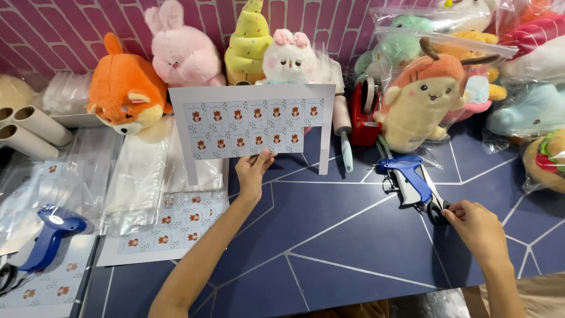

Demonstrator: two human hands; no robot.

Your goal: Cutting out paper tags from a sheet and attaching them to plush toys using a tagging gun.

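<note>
- Left hand [252,172] pinching sticker sheet [253,126], held upright.
- Right hand [479,229] closed on scissors [436,211] beside tag gun [407,175].
- Step judged: cutting stickers; blades need aligning with sheet.

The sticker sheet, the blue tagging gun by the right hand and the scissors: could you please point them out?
sticker sheet [253,126], head view, on its printed middle.
blue tagging gun [409,174], head view, on its blue body.
scissors [437,213], head view, on the black handle loop.

Both forearms are bare; left hand [252,172] and right hand [478,227] apparently wear no rings.
</note>
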